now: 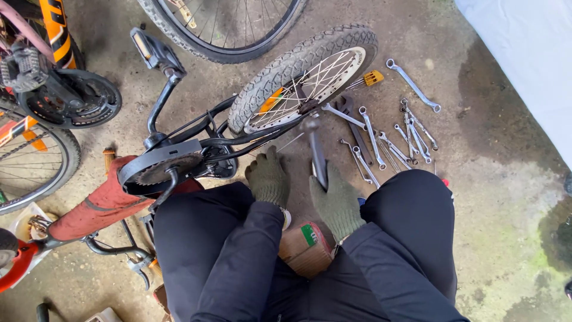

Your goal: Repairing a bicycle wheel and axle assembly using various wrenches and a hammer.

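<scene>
Here the right hand (337, 201) grips a long tool (316, 150) pointing up to the small wheel's (304, 77) middle, left hand (267, 177) resting beside.

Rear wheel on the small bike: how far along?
Done: bike lies on its side, spanners laid out on the concrete floor. In hand: right hand holds a long tool on the rear wheel axle; left hand rests by the frame. Left: wheel sits in the frame, apparently not yet removed.
</scene>
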